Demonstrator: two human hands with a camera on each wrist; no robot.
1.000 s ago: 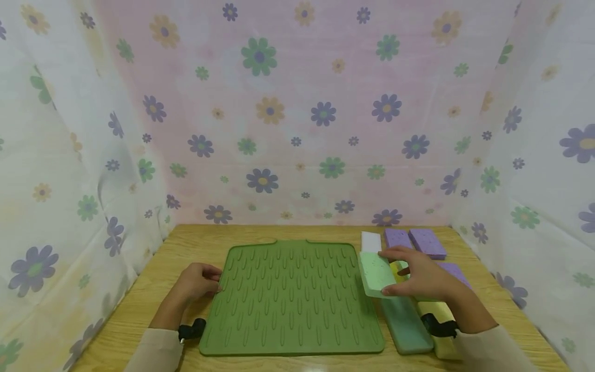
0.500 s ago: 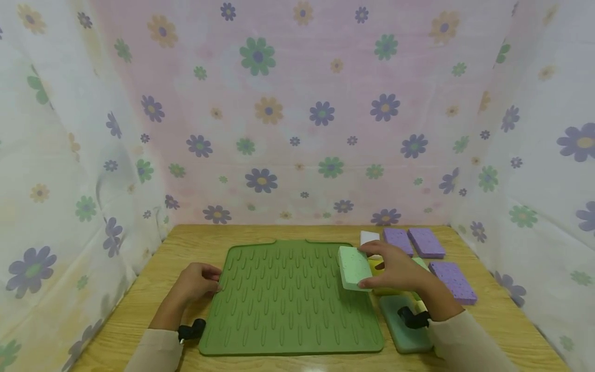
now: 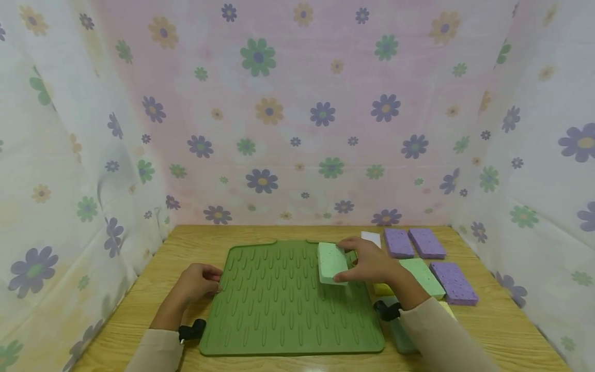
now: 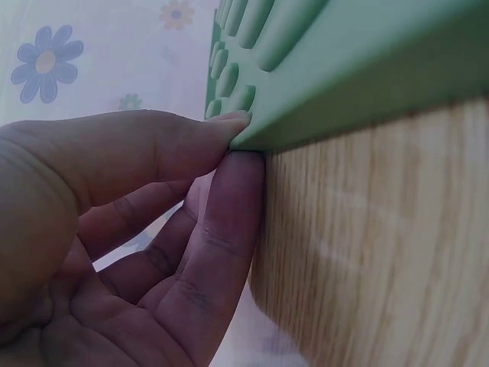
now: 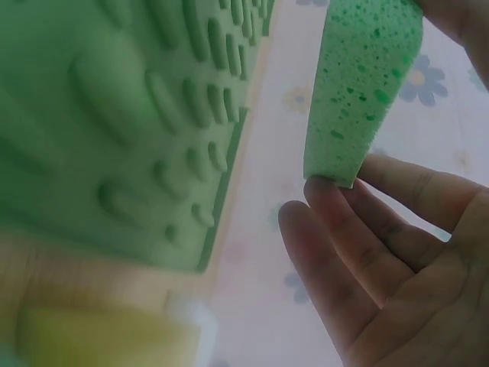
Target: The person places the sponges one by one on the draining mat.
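A light green sponge (image 3: 331, 264) is held by my right hand (image 3: 372, 263) above the right part of a green ridged mat (image 3: 274, 310). In the right wrist view the pitted face of the sponge (image 5: 363, 92) shows, with thumb and fingertips at opposite edges and a gap between it and the mat (image 5: 137, 99). My left hand (image 3: 200, 280) is at the mat's left edge. Up close in the left wrist view, the thumb of the left hand (image 4: 145, 222) lies over the mat's edge (image 4: 344, 76) and a finger presses against it from beneath, pinching it.
Right of the mat lie purple sponges (image 3: 453, 283), another light green sponge (image 3: 422, 277), a yellow sponge (image 3: 382, 289) and a white block (image 3: 371, 238). A blue-green sponge (image 3: 403, 338) is partly hidden by the right forearm. Flowered cloth (image 3: 297, 129) surrounds the wooden table (image 3: 200, 245).
My right hand has carried the light green sponge leftward, from beside the mat's right edge to over the mat. The left hand has stayed where it was.
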